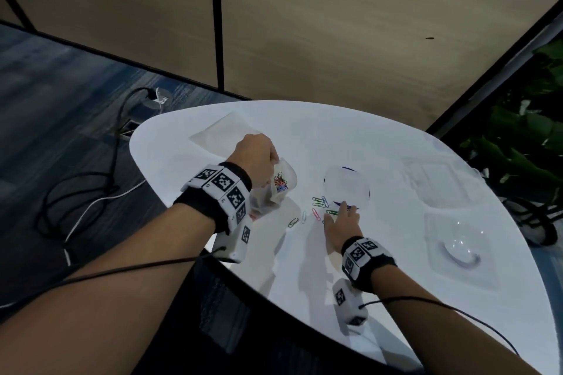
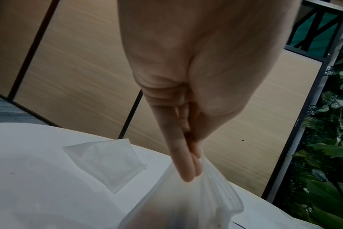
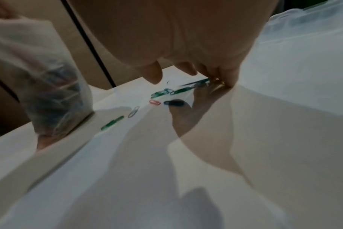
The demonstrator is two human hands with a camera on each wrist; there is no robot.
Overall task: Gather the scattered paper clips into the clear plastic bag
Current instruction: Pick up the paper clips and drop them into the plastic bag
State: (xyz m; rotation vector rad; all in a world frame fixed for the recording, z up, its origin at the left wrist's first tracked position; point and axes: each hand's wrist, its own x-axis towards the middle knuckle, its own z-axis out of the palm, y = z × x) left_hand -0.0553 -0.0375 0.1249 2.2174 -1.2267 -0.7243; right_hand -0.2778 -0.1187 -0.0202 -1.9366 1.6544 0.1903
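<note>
The right hand (image 3: 186,38) reaches down over the white table (image 3: 245,155), fingertips (image 3: 153,75) curled toward a cluster of green wire paper clips (image 3: 162,93). Red (image 3: 154,102), dark blue (image 3: 174,103), clear (image 3: 133,111) and another green clip (image 3: 112,123) lie scattered nearer the table's left edge. There a crumpled clear plastic bag (image 3: 49,93) holding colourful clips stands upright.

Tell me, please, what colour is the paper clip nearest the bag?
Green: the paper clip nearest the bag shows best in the head view.

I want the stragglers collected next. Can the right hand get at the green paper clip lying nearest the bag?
Probably yes. The green paper clip lies flat on bare table left of the right hand, with nothing between them; the bag stands clear of it.
</note>
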